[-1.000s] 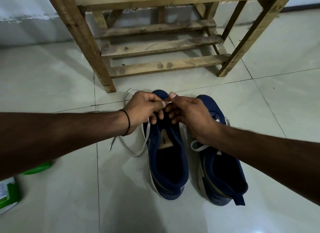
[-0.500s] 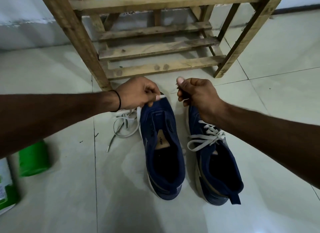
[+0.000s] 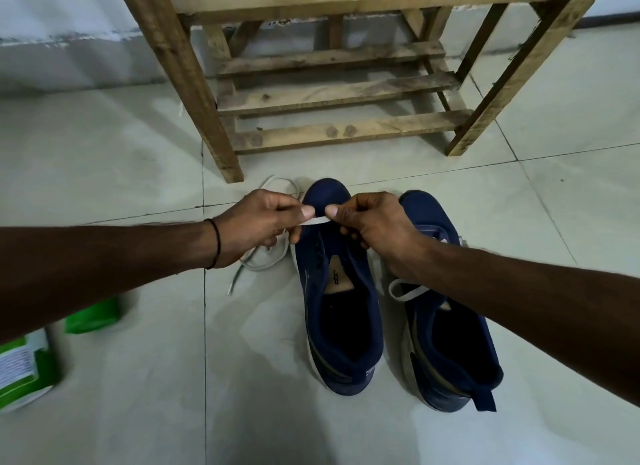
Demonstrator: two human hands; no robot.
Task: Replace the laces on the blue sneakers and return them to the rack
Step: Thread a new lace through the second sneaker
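An unlaced sneaker and a laced sneaker, both blue, sit side by side on the tiled floor, toes near the wooden rack. Fingers of left hand and right hand pinch one white lace over the unlaced toe. Two green packs lie far left; tile stretches rightward.

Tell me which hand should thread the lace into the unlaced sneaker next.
Right, probably. The right hand pinches the white lace directly over the unlaced sneaker and its eyelet rows, while the left hand sits at the shoe's edge, holding the length that trails to the floor.
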